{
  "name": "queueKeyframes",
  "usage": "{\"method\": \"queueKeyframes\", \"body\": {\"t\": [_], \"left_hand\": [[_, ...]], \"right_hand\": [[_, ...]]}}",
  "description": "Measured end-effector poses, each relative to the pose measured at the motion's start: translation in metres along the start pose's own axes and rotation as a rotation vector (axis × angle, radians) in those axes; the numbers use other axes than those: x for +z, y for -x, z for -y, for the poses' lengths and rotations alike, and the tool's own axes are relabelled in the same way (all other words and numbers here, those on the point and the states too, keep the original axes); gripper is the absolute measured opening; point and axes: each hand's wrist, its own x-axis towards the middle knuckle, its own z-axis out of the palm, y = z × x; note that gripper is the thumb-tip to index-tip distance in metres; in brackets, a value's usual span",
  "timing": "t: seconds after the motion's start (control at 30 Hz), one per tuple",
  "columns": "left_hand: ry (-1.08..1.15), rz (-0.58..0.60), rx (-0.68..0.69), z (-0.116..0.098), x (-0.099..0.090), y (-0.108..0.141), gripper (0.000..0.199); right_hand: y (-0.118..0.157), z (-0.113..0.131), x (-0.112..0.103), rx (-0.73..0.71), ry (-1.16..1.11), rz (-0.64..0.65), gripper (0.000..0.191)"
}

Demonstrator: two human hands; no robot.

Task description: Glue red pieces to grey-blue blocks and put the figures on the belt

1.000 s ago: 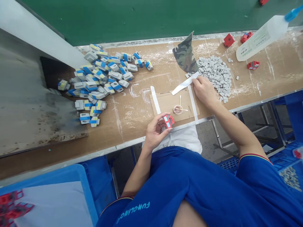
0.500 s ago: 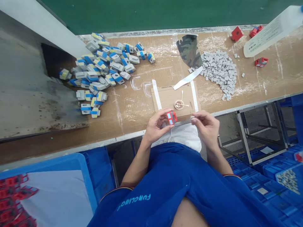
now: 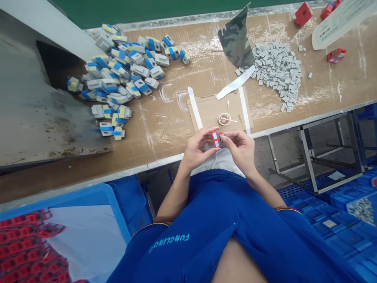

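My left hand (image 3: 198, 149) is shut on a small red plastic block model (image 3: 216, 138) with pale blue panels. My right hand (image 3: 240, 149) meets it from the other side, its fingertips pinching a small grey block (image 3: 222, 138) against the red model. Both hands hover over the table's front edge, just below a cardboard sheet (image 3: 206, 112). On that sheet lies a small round dish of glue (image 3: 224, 118) with cotton swabs. A white paper strip (image 3: 235, 82) lies above it, next to a heap of small grey blocks (image 3: 277, 70).
A pile of blue-and-white blocks (image 3: 123, 74) lies at the left by a chute opening (image 3: 55, 67). Camouflage cloth (image 3: 235, 39), a white glue bottle (image 3: 341, 19) and red models (image 3: 336, 55) lie farther along. Blue crates and a tray of red parts (image 3: 26, 251) sit below.
My right hand has moved left and its fingertips now meet the red model. Both hands are closer together, and the view has tilted so the table sits higher in the picture.
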Motion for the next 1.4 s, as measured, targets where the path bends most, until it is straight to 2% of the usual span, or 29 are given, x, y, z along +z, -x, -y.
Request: {"method": "queueKeyframes", "body": {"t": [0.23,0.4,0.53,0.67,0.73,0.9,1.0,1.13,1.3,1.4], "left_hand": [[-0.066,-0.027,-0.01,0.0,0.001,0.0,0.06],[-0.088,-0.03,-0.048,0.0,0.0,0.003,0.059],[-0.092,-0.037,-0.067,0.002,-0.001,0.005,0.059],[-0.076,-0.048,-0.049,0.003,-0.003,0.006,0.058],[-0.052,-0.035,-0.057,0.001,-0.003,0.006,0.059],[0.002,0.002,-0.145,-0.007,-0.005,0.002,0.07],[0.032,0.015,-0.13,-0.011,-0.006,-0.001,0.062],[0.055,-0.002,-0.09,-0.01,-0.009,-0.004,0.05],[0.13,0.008,-0.171,-0.009,-0.012,-0.005,0.065],[0.157,0.022,-0.205,-0.011,-0.012,-0.005,0.057]], "right_hand": [[-0.002,0.003,-0.001,0.002,0.074,0.011,0.03],[-0.004,-0.003,0.001,0.043,0.055,0.044,0.033],[0.0,-0.014,0.013,0.04,0.023,-0.021,0.034],[0.007,-0.017,0.023,-0.054,0.083,-0.115,0.029],[0.01,-0.013,0.021,-0.091,0.105,-0.116,0.028],[0.006,-0.005,0.005,-0.008,-0.056,0.037,0.027],[0.002,-0.009,0.0,0.064,-0.183,0.129,0.026],[0.0,-0.013,0.0,0.014,-0.148,0.155,0.028],[0.001,-0.009,-0.006,-0.035,-0.103,0.224,0.026],[-0.001,-0.005,-0.012,-0.038,-0.063,0.281,0.028]]}}
